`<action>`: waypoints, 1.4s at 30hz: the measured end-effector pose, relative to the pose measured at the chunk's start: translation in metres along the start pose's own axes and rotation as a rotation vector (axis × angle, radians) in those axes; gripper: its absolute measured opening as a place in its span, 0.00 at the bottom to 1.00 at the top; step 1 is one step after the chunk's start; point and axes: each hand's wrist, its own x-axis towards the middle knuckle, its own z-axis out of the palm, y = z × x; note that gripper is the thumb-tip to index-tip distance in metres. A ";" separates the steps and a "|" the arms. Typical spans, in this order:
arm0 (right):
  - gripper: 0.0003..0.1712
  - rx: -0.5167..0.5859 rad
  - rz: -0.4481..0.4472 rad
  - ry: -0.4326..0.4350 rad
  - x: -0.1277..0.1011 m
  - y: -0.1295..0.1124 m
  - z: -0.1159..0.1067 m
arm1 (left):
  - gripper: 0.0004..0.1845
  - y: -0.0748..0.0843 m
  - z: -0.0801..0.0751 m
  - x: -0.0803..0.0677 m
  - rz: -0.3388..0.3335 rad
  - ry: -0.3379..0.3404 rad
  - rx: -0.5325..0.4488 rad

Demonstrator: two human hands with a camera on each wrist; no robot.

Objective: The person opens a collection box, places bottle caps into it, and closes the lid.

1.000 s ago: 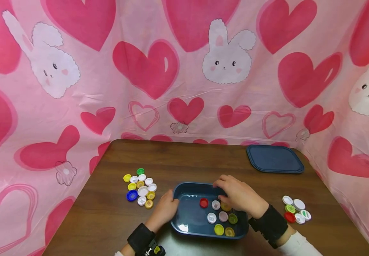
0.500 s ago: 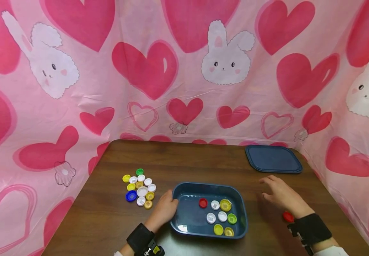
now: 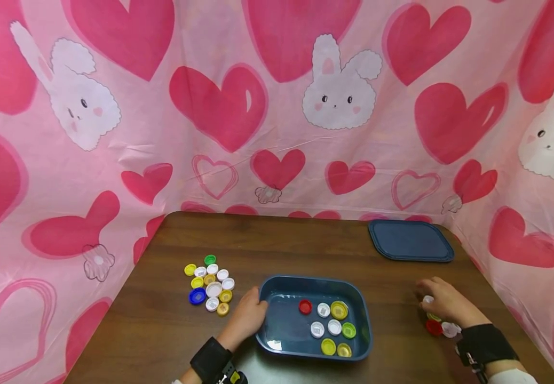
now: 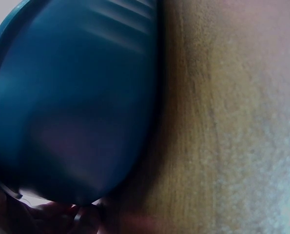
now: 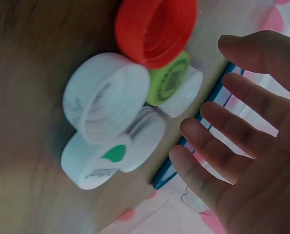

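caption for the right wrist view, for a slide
Right hand close to a cluster of white, green and red bottle caps on a wood-grain table.

In the head view we get even light and white glare inside the tub (image 3: 284, 320); our left-wrist view is blurred, the counter (image 4: 198, 156) bleached lower right.

The left hand (image 3: 247, 313) is gripping a dark blue rectangular plastic tray (image 3: 282, 320) holding round multicoloured plastic caps (image 3: 334, 327). The right hand (image 3: 452, 304) is partly covering round red and white plastic caps (image 3: 434, 327) on the brown wood-grain table (image 3: 267, 248). A flat dark blue rectangular panel (image 3: 411, 240) is lying beyond.
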 end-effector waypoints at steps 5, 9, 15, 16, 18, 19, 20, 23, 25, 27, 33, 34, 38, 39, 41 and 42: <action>0.22 0.012 0.006 -0.022 0.000 0.007 0.003 | 0.22 0.001 0.000 0.000 -0.013 -0.008 -0.016; 0.21 0.013 0.031 -0.050 0.001 0.009 0.004 | 0.22 0.001 0.001 0.000 -0.018 -0.010 -0.019; 0.21 0.019 0.054 -0.078 0.002 0.011 0.006 | 0.22 0.001 0.001 0.000 -0.021 -0.004 -0.012; 0.20 0.018 0.056 -0.079 0.002 0.011 0.006 | 0.22 0.001 0.001 0.000 -0.023 -0.003 -0.011; 0.20 0.014 0.053 -0.076 0.002 0.012 0.007 | 0.22 0.001 0.001 0.000 -0.027 -0.004 -0.009; 0.20 0.014 0.051 -0.074 0.001 0.012 0.007 | 0.22 0.001 0.001 0.000 -0.027 -0.004 -0.010; 0.19 0.014 0.051 -0.074 0.001 0.012 0.008 | 0.22 0.001 0.001 0.000 -0.028 -0.005 -0.010; 0.18 0.014 0.056 -0.079 0.002 0.012 0.009 | 0.22 0.001 0.001 0.000 -0.026 -0.006 -0.012; 0.17 0.019 0.065 -0.088 0.003 0.012 0.009 | 0.22 0.001 0.001 0.000 -0.024 -0.005 -0.013; 0.16 0.019 0.065 -0.096 0.003 0.012 0.008 | 0.22 0.001 0.001 0.000 -0.024 -0.005 -0.015; 0.11 0.010 0.064 -0.106 0.006 0.013 0.008 | 0.21 0.001 0.001 0.000 -0.029 -0.013 -0.018; 0.11 0.006 0.061 -0.102 0.006 0.012 0.008 | 0.21 0.001 0.001 0.000 -0.030 -0.012 -0.016; 0.10 -0.008 0.001 -0.043 0.007 0.007 0.006 | 0.21 0.001 0.002 0.000 -0.022 -0.001 -0.004; 0.10 -0.010 -0.010 -0.027 0.007 0.005 0.006 | 0.21 0.001 0.002 0.000 -0.020 0.002 -0.001; 0.10 -0.015 -0.041 0.001 0.007 0.001 0.005 | 0.21 0.000 0.003 0.000 -0.017 0.005 0.002; 0.10 -0.021 -0.056 0.015 0.007 -0.002 0.005 | 0.21 0.000 0.003 0.000 -0.016 0.005 0.001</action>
